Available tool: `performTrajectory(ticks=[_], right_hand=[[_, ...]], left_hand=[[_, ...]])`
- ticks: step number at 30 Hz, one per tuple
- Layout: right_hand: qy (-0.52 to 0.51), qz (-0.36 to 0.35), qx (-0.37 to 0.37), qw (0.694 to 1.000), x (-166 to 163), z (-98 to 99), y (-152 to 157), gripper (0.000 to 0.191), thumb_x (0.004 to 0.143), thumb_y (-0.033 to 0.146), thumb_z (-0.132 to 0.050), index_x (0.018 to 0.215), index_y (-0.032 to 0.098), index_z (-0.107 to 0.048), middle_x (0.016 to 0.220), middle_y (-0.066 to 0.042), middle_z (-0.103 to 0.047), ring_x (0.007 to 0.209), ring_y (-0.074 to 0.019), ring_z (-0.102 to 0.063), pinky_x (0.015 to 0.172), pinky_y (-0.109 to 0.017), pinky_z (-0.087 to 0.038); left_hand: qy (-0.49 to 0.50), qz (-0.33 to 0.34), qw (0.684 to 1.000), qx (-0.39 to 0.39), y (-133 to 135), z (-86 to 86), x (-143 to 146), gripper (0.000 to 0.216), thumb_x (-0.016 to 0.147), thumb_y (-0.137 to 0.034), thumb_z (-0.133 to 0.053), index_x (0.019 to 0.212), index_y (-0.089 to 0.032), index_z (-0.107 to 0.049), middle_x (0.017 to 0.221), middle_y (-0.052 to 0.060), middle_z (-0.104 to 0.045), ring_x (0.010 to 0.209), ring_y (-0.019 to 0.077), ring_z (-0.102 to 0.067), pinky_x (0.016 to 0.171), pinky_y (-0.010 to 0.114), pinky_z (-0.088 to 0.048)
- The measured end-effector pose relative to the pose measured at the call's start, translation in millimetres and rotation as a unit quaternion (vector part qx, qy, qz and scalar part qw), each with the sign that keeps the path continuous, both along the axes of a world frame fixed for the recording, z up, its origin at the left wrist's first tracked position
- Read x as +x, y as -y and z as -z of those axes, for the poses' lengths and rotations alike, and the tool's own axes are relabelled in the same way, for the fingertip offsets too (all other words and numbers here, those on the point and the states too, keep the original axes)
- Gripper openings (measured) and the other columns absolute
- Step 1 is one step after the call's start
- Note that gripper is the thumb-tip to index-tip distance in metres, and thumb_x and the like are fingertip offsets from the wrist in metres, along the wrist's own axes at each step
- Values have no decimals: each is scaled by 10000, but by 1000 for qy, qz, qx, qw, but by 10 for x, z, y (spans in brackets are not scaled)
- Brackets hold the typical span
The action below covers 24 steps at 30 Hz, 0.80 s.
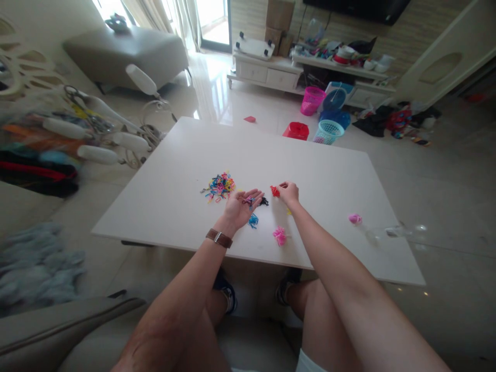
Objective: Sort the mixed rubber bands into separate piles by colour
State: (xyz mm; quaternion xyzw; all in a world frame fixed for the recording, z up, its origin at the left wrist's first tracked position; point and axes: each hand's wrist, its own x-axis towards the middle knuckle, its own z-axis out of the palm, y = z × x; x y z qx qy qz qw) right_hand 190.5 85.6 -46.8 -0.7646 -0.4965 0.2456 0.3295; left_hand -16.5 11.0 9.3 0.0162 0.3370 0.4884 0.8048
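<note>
My left hand (237, 207) is turned palm up above the table, fingers stretched out, and holds several small coloured pieces (248, 201) that look like hair ties or clips. A brown-strapped watch (219, 238) is on that wrist. My right hand (289, 193) is closed in a pinch at a small red pile (275, 191); what lies between its fingertips is too small to make out. A mixed colourful heap (220, 186) lies left of my left hand. Black pieces (264, 201), blue pieces (253, 221) and pink pieces (279, 236) form separate little piles.
The white table (174, 170) stands before my knees. On its right are a pink-purple object (355, 219) and a clear glass-like item (391, 231). Beyond its far edge stand a red bin (296, 130) and a turquoise basket (329, 130). A lamp with white shades (98, 154) is at left.
</note>
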Motion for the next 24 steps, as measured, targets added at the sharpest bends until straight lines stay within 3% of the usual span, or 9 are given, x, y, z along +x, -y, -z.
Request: performTrajectory(ticks=[4, 9, 12, 17, 24], right_hand=[[-10, -33, 57, 998, -62, -274, 195, 143, 762, 325, -678, 784, 184, -665, 743, -40, -689, 703, -179, -614, 716, -309, -488], [-40, -273, 131, 952, -197, -762, 751, 102, 803, 228, -650, 868, 182, -715, 804, -21, -677, 720, -147, -613, 701, -276, -495], [-23, -388, 142, 910, -281, -781, 982, 194, 759, 77, -638, 881, 194, -736, 912, -29, -664, 709, -119, -581, 696, -259, -491], [-15, -407, 176, 896, -302, -616, 1052, 188, 783, 39, -620, 813, 196, -721, 921, -37, -656, 725, -127, -572, 700, -266, -487], [-99, -359, 170, 912, -280, -764, 1031, 100, 805, 117, -622, 793, 189, -692, 777, -9, -684, 684, -136, -599, 681, -271, -485]], left_hand=[[17, 7, 1000, 0, 40, -19, 83, 392, 889, -205, -442, 1165, -44, -669, 1109, 231, -722, 1081, 271, -716, 847, 331, -611], [17, -33, 999, 8, 71, -32, 232, 365, 887, -192, -448, 1124, -46, -684, 1060, 211, -733, 1034, 252, -719, 853, 331, -598], [6, -35, 999, 19, 99, -26, 324, 339, 852, -148, -479, 1084, -34, -697, 1024, 193, -743, 999, 233, -715, 880, 320, -575], [-13, -42, 999, 22, 150, -21, 399, 362, 771, -16, -495, 1077, -41, -687, 1018, 160, -752, 1007, 195, -706, 956, 297, -529], [-23, -28, 999, 34, 176, -82, 424, 379, 744, 29, -481, 1048, -62, -689, 1086, 164, -737, 1056, 210, -698, 1000, 326, -517]])
